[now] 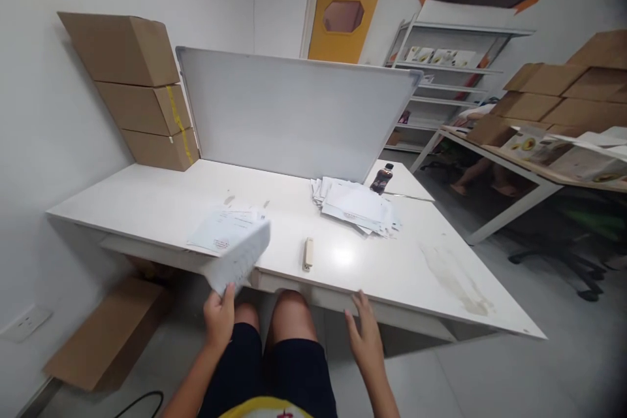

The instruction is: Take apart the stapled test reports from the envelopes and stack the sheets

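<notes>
My left hand (219, 319) pinches white paper (243, 255), perhaps several blurred sheets, at the white tabletop's (147, 199) edge.
My right hand (365, 330), empty, fingers parted, is nearer the beige oblong stapler (308, 253), ahead and left, long axis pointing away from me.

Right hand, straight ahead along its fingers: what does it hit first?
For the right hand, probably the front edge of the desk; depth is unclear. If it clears that edge, the pile of papers looks next in line.
</notes>
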Motion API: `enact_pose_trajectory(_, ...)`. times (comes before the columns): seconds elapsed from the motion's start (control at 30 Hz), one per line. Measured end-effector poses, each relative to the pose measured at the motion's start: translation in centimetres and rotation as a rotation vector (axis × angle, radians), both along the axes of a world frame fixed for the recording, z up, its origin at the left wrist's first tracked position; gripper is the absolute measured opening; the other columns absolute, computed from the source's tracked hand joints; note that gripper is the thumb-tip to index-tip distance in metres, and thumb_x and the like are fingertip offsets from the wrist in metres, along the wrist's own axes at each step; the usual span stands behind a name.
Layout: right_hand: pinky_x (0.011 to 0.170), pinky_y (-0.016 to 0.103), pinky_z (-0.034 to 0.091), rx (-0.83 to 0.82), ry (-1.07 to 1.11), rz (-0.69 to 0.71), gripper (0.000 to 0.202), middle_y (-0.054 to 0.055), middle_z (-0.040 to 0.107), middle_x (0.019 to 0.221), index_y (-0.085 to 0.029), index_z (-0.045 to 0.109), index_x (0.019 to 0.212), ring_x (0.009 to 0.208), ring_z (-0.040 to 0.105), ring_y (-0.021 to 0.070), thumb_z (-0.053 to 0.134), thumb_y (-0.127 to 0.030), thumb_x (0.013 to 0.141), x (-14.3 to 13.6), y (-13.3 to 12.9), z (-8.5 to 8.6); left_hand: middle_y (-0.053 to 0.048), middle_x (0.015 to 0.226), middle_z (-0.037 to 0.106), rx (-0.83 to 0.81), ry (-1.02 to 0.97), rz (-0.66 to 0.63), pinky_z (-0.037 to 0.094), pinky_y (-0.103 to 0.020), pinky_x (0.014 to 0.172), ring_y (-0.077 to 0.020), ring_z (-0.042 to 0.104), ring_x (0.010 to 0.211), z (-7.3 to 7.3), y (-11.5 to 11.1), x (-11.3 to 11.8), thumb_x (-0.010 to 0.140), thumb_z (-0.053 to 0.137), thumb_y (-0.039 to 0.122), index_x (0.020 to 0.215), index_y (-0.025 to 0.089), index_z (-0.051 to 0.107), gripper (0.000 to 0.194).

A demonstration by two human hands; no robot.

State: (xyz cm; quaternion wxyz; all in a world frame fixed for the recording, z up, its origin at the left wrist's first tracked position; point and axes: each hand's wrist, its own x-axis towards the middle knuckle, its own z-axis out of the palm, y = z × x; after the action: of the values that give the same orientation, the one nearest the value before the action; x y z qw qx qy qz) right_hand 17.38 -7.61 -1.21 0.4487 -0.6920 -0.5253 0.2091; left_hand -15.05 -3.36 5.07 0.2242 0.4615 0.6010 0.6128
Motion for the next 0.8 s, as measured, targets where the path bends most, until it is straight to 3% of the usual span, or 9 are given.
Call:
enact_pose_trajectory(0.03, 0.109, 0.049, 0.029, -0.027, 0.177, 0.026, 0.065, 0.016, 0.049, 0.139, -0.017, 0.057, 0.125, 0.133, 0.039, 0.0319, 0.051, -0.063, 0.079, -1.6, -1.4, -0.1, -0.009, 0.095, 0.073, -0.048, -0.236, 0.032, 0.056, -0.038, 0.080, -0.0268, 0.068, 0.093, -0.1, -1.4, 1.6, 0.081, 0.059, 0.043, 0.100, 0.018, 0.068, 0.033)
enact_pose_trajectory(0.13, 0.104, 0.046, 0.039, -0.093, 0.710, 0.140, 0.073, 0.013, 0.057, 0.132, -0.022, 0.057, 0.124, 0.124, 0.050, 0.0318, 0.069, -0.063, 0.065, -7.2, -4.6, -0.2, -0.011, 0.103, 0.072, -0.222, -0.699, -0.230, 0.055, -0.039, 0.081, -0.0289, 0.066, 0.098, -0.7, -5.2, 5.9, 0.076, 0.066, 0.046, 0.106, 0.017, 0.066, 0.042)
enact_pose_trajectory(0.2, 0.102, 0.045, 0.041, -0.145, 0.931, 0.115, 0.075, 0.013, 0.060, 0.128, -0.021, 0.056, 0.124, 0.120, 0.054, 0.0311, 0.073, -0.060, 0.062, -10.4, -5.7, 0.5, -0.013, 0.103, 0.072, -0.334, -0.816, -0.364, 0.055, -0.041, 0.081, -0.0311, 0.066, 0.098, -1.0, -6.8, 7.6, 0.072, 0.071, 0.046, 0.106, 0.015, 0.066, 0.046)
enact_pose_trajectory(0.3, 0.098, 0.045, 0.045, -0.226, 1.061, 0.005, 0.068, 0.013, 0.064, 0.122, -0.018, 0.058, 0.121, 0.114, 0.059, 0.0309, 0.075, -0.053, 0.064, -12.2, -5.6, 2.5, -0.014, 0.109, 0.069, -0.358, -0.767, -0.403, 0.052, -0.043, 0.087, -0.0317, 0.063, 0.106, -1.4, -6.6, 8.0, 0.075, 0.067, 0.049, 0.110, 0.015, 0.064, 0.049)
enact_pose_trajectory(0.43, 0.089, 0.042, 0.051, -0.206, 0.967, -0.100, 0.062, 0.012, 0.071, 0.108, -0.016, 0.065, 0.105, 0.104, 0.064, 0.0319, 0.078, -0.053, 0.057, -9.6, -3.8, 4.1, -0.014, 0.131, 0.057, -0.208, -0.344, -0.296, 0.043, -0.044, 0.100, -0.0285, 0.052, 0.122, -1.7, -1.5, 5.2, 0.086, 0.048, 0.053, 0.131, 0.020, 0.049, 0.056)
enact_pose_trajectory(0.53, 0.087, 0.041, 0.051, -0.171, 0.833, -0.155, 0.057, 0.011, 0.073, 0.101, -0.016, 0.068, 0.095, 0.101, 0.065, 0.0323, 0.079, -0.052, 0.052, -7.1, -2.7, 3.7, -0.015, 0.146, 0.039, -0.101, 0.265, -0.177, 0.030, -0.051, 0.109, -0.0315, 0.033, 0.136, -1.6, 3.6, 1.8, 0.084, 0.054, 0.045, 0.139, 0.019, 0.040, 0.063)
enact_pose_trajectory(0.6, 0.087, 0.041, 0.051, -0.165, 0.778, -0.164, 0.054, 0.011, 0.073, 0.098, -0.015, 0.069, 0.090, 0.099, 0.065, 0.0324, 0.079, -0.050, 0.051, -6.2, -2.4, 3.3, -0.014, 0.146, 0.040, -0.048, 0.647, -0.146, 0.021, -0.056, 0.111, -0.0354, 0.025, 0.139, -1.3, 6.0, -0.5, 0.083, 0.056, 0.038, 0.133, 0.018, 0.048, 0.054)
enact_pose_trajectory(0.7, 0.083, 0.040, 0.052, -0.189, 0.769, -0.157, 0.050, 0.011, 0.074, 0.095, -0.015, 0.069, 0.088, 0.097, 0.065, 0.0327, 0.079, -0.048, 0.052, -5.9, -2.6, 3.0, -0.013, 0.127, 0.059, 0.008, 0.967, -0.187, 0.030, -0.053, 0.105, -0.0335, 0.042, 0.127, -0.6, 7.3, -3.2, 0.086, 0.048, 0.022, 0.116, 0.019, 0.062, 0.033)
enact_pose_trajectory(0.8, 0.078, 0.039, 0.053, -0.220, 0.829, -0.144, 0.046, 0.010, 0.074, 0.093, -0.016, 0.070, 0.089, 0.093, 0.067, 0.0321, 0.078, -0.047, 0.055, -6.4, -3.0, 2.9, -0.013, 0.104, 0.068, 0.069, 1.081, -0.227, 0.041, -0.045, 0.092, -0.0298, 0.056, 0.108, 0.1, 6.6, -3.9, 0.085, 0.042, 0.012, 0.101, 0.017, 0.066, 0.030)
